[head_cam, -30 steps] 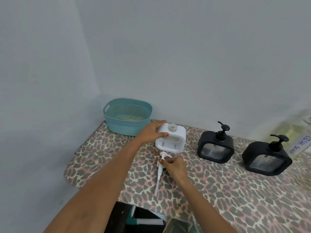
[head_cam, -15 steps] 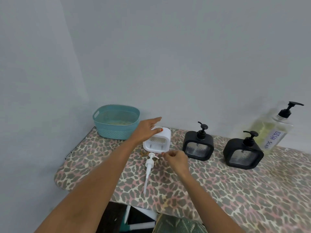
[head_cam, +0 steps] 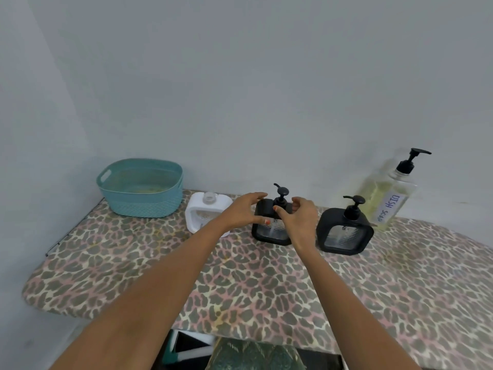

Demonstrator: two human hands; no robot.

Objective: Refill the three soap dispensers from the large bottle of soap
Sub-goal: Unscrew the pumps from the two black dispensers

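The white dispenser [head_cam: 206,213] stands with its neck open and no pump; its pump is out of sight. To its right stand two black dispensers with pumps on: the middle one [head_cam: 270,232] and the right one [head_cam: 344,235]. The large clear bottle [head_cam: 386,198] labelled DISH SOAP, holding yellowish soap, stands at the back right by the wall. My left hand [head_cam: 244,212] grips the middle dispenser's upper left corner, thumb on its front. My right hand [head_cam: 298,220] pinches the collar of that dispenser's pump [head_cam: 281,194].
A teal plastic basket [head_cam: 141,188] sits at the back left corner. Everything rests on a leopard-print board [head_cam: 266,289] against a grey wall, with its rounded end at the left and its front edge near me.
Both hands left the white dispenser and its loose pump and moved right onto the middle black dispenser. The view shifted right, so the large bottle shows fully.
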